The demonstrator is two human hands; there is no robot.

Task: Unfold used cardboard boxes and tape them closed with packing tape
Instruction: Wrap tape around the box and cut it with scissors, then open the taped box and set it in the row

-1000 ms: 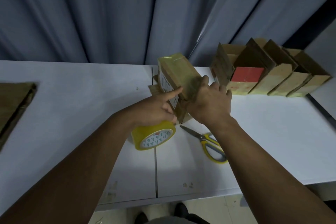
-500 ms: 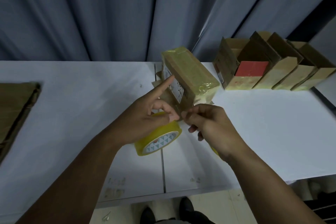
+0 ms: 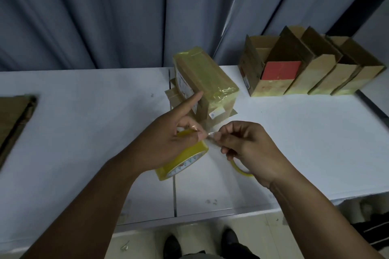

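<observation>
- The grey curtain hangs behind the white surface.
- A row of open cardboard boxes stands at the far right of the surface, one with a red panel.
- The taped cardboard box stands tilted at the middle of the surface, wrapped in yellowish tape.
- Flattened cardboard lies at the left edge.
- The left hand grips the yellow tape roll, forefinger stretched out to touch the taped box's side.
- The right hand pinches the loose tape strip just beside the left thumb.
- A yellow scissors handle peeks from under the right hand.
</observation>
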